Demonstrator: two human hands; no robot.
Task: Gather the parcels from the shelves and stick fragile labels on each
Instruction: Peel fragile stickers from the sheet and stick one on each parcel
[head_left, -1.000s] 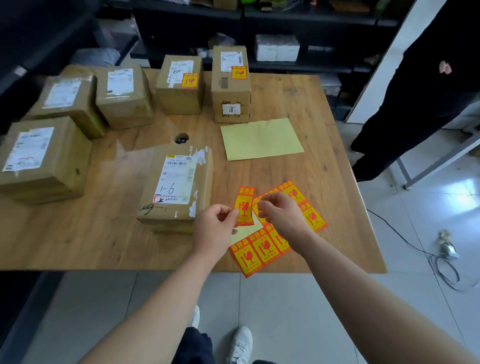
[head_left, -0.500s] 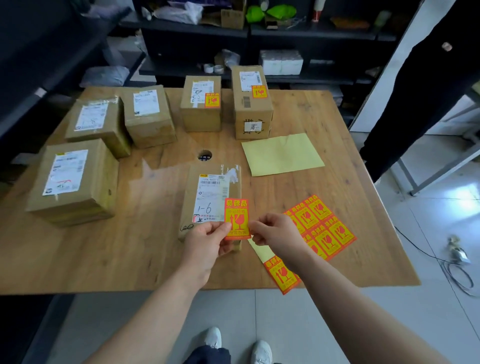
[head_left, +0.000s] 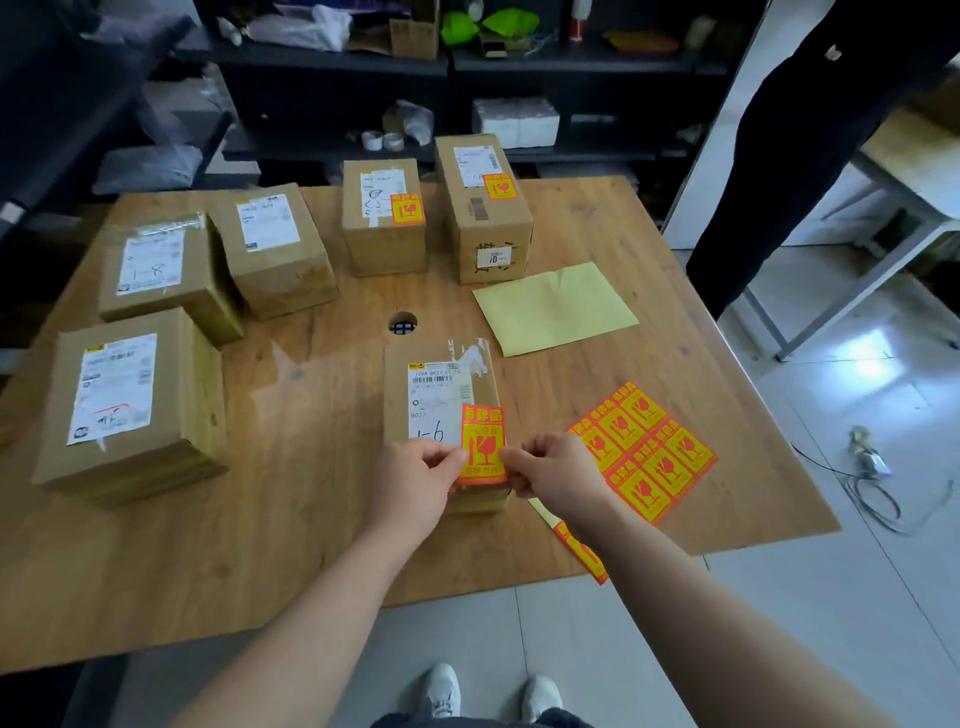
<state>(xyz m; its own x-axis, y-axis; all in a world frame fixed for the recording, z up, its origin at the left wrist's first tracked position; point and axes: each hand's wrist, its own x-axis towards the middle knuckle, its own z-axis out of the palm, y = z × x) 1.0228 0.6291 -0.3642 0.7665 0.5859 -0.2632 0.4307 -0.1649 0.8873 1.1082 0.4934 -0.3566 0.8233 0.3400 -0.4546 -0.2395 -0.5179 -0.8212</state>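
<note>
Pinching a fragile label (head_left: 483, 447) in left hand (head_left: 415, 480) and right hand (head_left: 556, 478) over the parcel (head_left: 397, 387) near the table's (head_left: 260, 519) front edge; risks sticking crooked (uneven lowering).

A light-brown wooden table (head_left: 311, 519) stands on a pale grey tiled floor (head_left: 779, 623) in front of black metal shelving (head_left: 571, 67).

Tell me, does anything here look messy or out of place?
Slightly. The label sheet has a strip poking past the front edge of the table, and the near parcel shows ragged white tape remnants at its top. Nothing else stands out.
</note>
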